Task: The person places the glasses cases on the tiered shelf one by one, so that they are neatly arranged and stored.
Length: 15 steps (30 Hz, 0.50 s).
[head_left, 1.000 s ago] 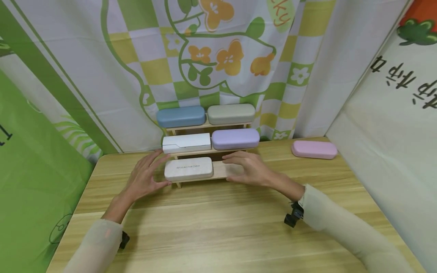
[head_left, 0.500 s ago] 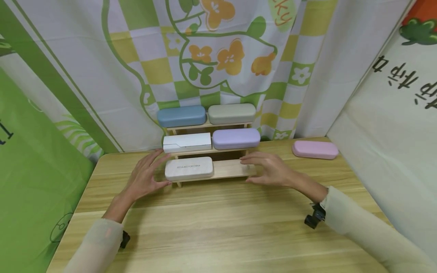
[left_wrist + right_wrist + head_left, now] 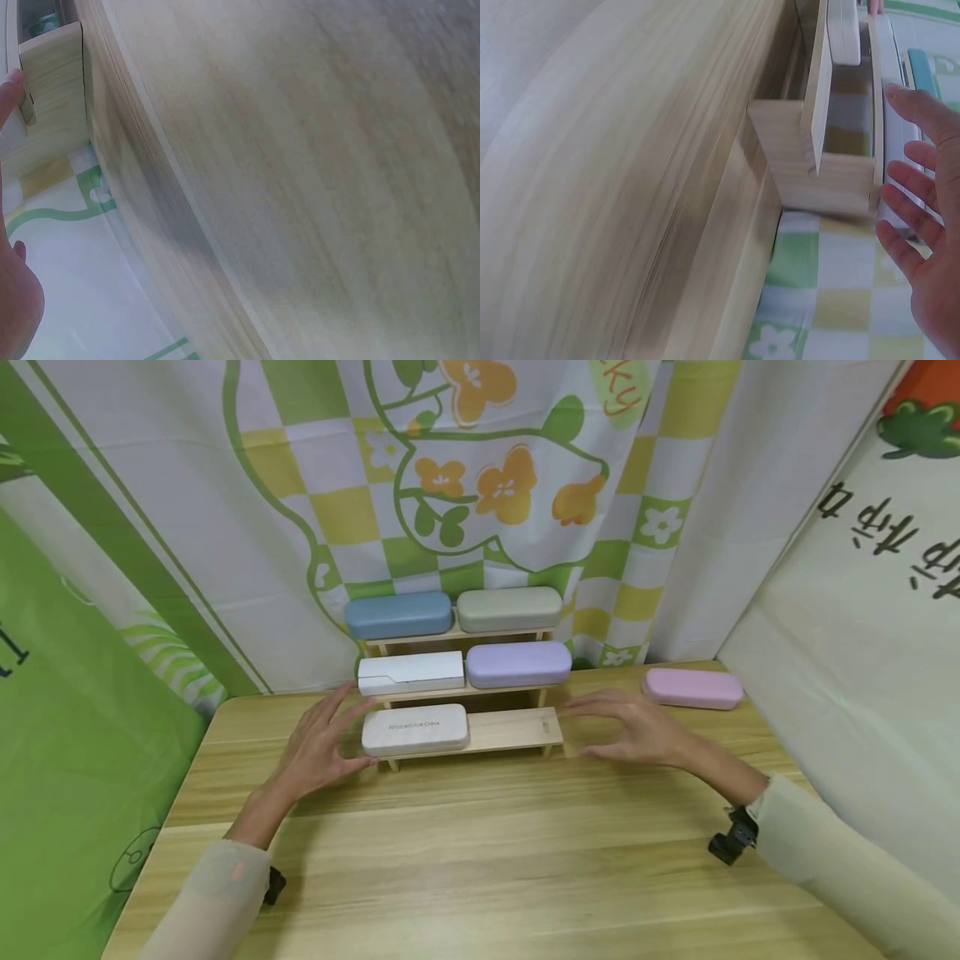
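Note:
A three-step wooden rack [image 3: 517,727] holds several glasses cases. On its lowest step, at the left, lies a white case with lettering [image 3: 415,729]. My left hand [image 3: 315,747] is at that step's left end, thumb and fingers spread around the corner; whether it touches the case or rack I cannot tell. Just off the step's right end, my right hand [image 3: 637,729] hovers with fingers extended and nothing in them. To its right a pink case [image 3: 692,688] lies on the table. The right wrist view shows the right hand [image 3: 937,202] beside the rack's end.
A white flap case [image 3: 411,673] and a purple case [image 3: 518,664] sit on the middle step. Blue [image 3: 399,615] and grey-green [image 3: 510,609] cases top the rack. Behind it hangs a patterned curtain [image 3: 517,460]. The wooden table [image 3: 465,852] extends in front.
My right hand has moved right, from above the lowest step to past its right end, uncovering the bare part of that step. The left hand and the cases have stayed in place.

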Tool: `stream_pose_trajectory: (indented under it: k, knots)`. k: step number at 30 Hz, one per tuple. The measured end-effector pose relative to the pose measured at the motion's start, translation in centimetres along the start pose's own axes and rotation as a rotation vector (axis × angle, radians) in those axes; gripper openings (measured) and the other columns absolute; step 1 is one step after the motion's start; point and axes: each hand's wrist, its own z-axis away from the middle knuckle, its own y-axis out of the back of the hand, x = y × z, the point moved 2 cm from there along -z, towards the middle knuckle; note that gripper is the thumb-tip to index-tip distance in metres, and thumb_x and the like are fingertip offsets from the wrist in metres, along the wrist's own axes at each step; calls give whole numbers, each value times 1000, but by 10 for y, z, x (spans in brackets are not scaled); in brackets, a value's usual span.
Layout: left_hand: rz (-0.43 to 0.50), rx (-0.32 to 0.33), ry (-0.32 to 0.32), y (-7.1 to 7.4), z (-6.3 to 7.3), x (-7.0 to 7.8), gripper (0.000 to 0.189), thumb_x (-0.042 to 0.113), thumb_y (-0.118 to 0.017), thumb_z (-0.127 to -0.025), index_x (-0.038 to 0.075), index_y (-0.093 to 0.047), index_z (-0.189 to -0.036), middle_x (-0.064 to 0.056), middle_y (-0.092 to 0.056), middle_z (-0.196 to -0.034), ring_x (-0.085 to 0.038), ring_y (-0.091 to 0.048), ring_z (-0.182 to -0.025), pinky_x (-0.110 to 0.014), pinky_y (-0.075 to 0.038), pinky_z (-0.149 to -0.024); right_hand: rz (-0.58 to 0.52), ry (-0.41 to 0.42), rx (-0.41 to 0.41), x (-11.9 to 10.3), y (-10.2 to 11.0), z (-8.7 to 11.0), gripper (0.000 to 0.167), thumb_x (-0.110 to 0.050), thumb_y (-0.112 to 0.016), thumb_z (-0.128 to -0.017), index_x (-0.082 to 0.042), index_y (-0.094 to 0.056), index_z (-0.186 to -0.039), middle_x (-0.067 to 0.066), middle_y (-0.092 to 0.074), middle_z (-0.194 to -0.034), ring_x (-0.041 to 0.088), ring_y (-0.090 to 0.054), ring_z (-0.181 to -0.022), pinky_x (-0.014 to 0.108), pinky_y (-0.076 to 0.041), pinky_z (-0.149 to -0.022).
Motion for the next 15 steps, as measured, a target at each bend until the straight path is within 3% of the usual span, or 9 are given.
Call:
stream_pose_trajectory:
  k: [4, 6, 11, 15]
  knots:
    - [2, 1, -6, 0, 0, 0, 111, 31, -107, -55, 9, -56, -151, -27, -31, -169, -55, -46, -140, -77, -41, -109, 39, -58, -2, 5, 9, 10, 59, -20, -99, -72, -4, -77, -125, 16, -75, -128, 39, -71, -115, 71, -49, -105]
    - [3, 4, -15, 0, -1, 0, 112, 30, -107, -54, 8, -56, -151, -27, -29, -169, -55, -46, -140, -77, -41, -110, 57, -50, 14, 10, 13, 14, 59, -19, -99, -70, -3, -77, -123, 15, -76, -126, 38, -72, -113, 65, -56, -97]
    - [-1, 1, -19, 0, -1, -1, 111, 31, -107, -54, 10, -56, -151, -23, -27, -172, -52, -45, -142, -74, -40, -111, 84, -54, 40, 22, 23, 25, 60, -14, -100, -65, -3, -78, -121, 12, -78, -122, 36, -74, -111, 62, -57, -94]
    - [-5, 5, -34, -1, -1, -1, 111, 31, -107, -54, 10, -56, -151, -21, -28, -172, -50, -44, -144, -72, -41, -112, 100, -87, 63, 33, 31, 35, 62, -14, -101, -63, -6, -79, -120, 10, -78, -122, 36, -73, -112, 36, -58, -97]
